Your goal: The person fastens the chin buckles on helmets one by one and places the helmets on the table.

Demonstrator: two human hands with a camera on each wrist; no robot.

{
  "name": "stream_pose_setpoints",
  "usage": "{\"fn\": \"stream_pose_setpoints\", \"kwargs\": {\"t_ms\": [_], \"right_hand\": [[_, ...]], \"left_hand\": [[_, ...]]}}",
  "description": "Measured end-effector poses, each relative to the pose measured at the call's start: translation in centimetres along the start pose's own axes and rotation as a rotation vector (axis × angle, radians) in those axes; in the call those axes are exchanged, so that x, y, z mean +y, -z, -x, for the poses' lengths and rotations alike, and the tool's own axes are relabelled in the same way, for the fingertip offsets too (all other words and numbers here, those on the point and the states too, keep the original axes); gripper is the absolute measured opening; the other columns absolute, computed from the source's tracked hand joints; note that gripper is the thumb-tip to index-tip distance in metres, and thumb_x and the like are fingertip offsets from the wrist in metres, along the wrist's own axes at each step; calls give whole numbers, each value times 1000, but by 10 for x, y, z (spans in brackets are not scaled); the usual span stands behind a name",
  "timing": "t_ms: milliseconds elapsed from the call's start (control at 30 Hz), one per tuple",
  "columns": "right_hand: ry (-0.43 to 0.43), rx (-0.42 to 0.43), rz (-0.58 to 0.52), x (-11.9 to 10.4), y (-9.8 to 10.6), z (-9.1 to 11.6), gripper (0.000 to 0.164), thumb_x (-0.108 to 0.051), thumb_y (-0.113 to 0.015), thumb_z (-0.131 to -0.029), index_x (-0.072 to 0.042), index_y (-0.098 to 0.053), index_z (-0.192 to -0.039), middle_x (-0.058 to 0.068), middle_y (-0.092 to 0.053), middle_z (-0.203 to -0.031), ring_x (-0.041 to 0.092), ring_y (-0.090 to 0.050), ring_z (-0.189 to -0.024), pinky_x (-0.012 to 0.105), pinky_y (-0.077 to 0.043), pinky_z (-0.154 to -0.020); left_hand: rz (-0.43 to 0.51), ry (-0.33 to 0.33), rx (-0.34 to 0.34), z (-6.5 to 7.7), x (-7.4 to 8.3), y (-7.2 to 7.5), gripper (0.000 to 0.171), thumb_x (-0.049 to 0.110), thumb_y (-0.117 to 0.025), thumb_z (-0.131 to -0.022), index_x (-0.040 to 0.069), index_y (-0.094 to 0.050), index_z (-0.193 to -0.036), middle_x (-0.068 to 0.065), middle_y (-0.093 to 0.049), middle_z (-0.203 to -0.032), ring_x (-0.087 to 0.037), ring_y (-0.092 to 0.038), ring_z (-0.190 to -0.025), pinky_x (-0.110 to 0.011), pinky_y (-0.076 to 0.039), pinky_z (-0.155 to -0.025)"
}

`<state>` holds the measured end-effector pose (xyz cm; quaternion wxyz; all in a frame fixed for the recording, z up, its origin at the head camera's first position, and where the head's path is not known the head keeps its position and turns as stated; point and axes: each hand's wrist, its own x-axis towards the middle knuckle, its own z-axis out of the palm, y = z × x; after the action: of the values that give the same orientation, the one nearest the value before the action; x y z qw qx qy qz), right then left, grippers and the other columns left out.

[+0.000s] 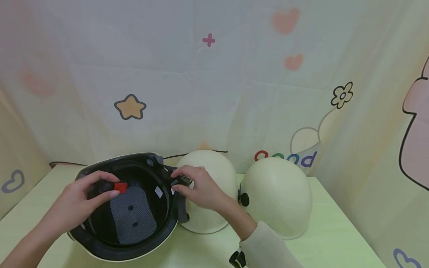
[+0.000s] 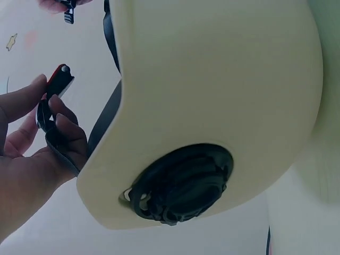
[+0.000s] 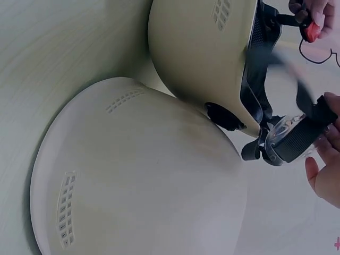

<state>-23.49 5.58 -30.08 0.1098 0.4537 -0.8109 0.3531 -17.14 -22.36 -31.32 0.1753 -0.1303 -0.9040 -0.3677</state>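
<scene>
A cream helmet (image 1: pixel 134 256) lies upside down at the left of the table in the head view, its black lining (image 1: pixel 100 223) facing up. Over its opening my left hand (image 1: pixel 78 203) pinches a black chin-strap buckle with a red part (image 1: pixel 120 187) between thumb and fingers. At the helmet's right rim, my right hand (image 1: pixel 202 190) holds the other black strap end (image 3: pixel 303 141), which has a dark plastic piece. The two strap ends are apart. A black round fitting (image 2: pixel 183 183) shows on the shell in the left wrist view.
Two more cream helmets stand dome up to the right, the nearer one (image 1: pixel 207 162) behind my right hand and another (image 1: pixel 278 197) beside it. The pale table (image 1: pixel 335 223) meets a printed curtain (image 1: pixel 167 56) at the back. A thin dark cord runs along that edge.
</scene>
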Motion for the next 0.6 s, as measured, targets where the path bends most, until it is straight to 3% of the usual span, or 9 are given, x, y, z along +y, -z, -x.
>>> {"fn": "stream_pose_setpoints", "kwargs": {"t_ms": [233, 400, 600], "right_hand": [[-29, 12, 24, -3, -3, -4, 23, -7, -70, -79, 2, -60, -98, 9, -64, -99, 19, -58, -97, 37, -34, -90], [-38, -3, -42, -3, -7, -6, 28, -2, -68, -79, 3, -56, -104, 12, -64, -102, 20, -60, -96, 28, -40, -90], [8, -4, -68, -7, -14, -6, 29, -1, -69, -77, 0, -58, -104, 9, -65, -101, 16, -60, -95, 29, -38, -92]], "left_hand": [[-5, 3, -49, -3, 3, 1, 33, 18, -69, -82, 12, -58, -112, -9, -61, -98, -12, -49, -62, -25, -37, -52], [-32, -1, -90, -4, 2, 1, 36, 20, -68, -83, 11, -59, -117, -11, -59, -106, -14, -48, -69, -25, -40, -54], [-16, 22, -118, -5, 2, 1, 36, 20, -67, -84, 8, -59, -117, -11, -59, -102, -14, -44, -61, -26, -35, -50]]}}
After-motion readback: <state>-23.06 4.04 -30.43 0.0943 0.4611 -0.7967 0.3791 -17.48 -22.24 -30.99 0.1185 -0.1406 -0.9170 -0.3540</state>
